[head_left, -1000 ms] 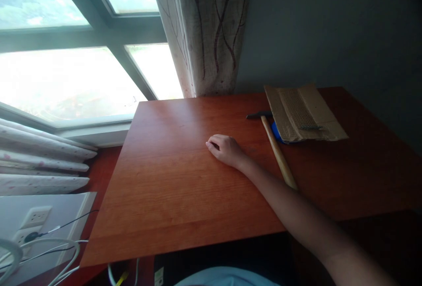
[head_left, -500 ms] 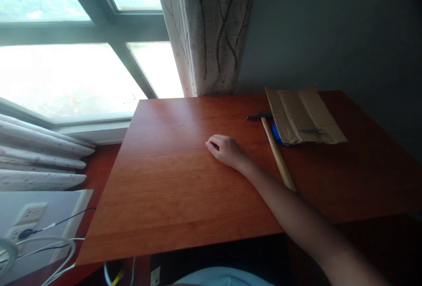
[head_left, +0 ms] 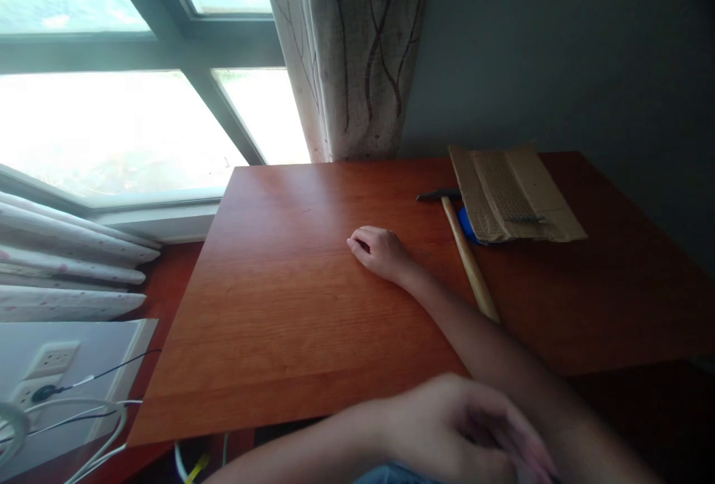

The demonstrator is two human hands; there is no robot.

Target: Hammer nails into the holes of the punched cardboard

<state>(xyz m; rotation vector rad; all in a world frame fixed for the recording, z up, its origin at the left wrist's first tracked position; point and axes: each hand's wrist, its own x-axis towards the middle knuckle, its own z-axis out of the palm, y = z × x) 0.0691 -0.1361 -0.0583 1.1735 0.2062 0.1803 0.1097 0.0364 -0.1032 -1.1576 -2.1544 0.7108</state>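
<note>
On the wooden table (head_left: pixel 279 305), my right hand (head_left: pixel 381 252) rests with its fingers curled in and the thumb against the index finger. Whatever lies inside those fingers, if anything, is hidden. My left hand (head_left: pixel 447 428), blurred, is low in front of me, over the right forearm from this viewpoint. Its fingers bend downward and the tips run toward the bottom edge, so their grip is unclear. Just right of my right hand lies a hammer (head_left: pixel 472 268) with a pale wooden handle and dark head. The forearm covers the handle's near end.
Right of the hammer, a torn cardboard piece (head_left: pixel 519 193) lies over a blue object (head_left: pixel 465 225), mostly covered. A thin dark twisted item (head_left: pixel 523 219) rests on the cardboard. Left are a window, curtains (head_left: pixel 357 59), a wall socket (head_left: pixel 53 360) and loose cables (head_left: pixel 117 424) below the table edge.
My left hand and forearm have come into view from the bottom, across the front of the table. My right hand, the hammer and the cardboard stay where they were.
</note>
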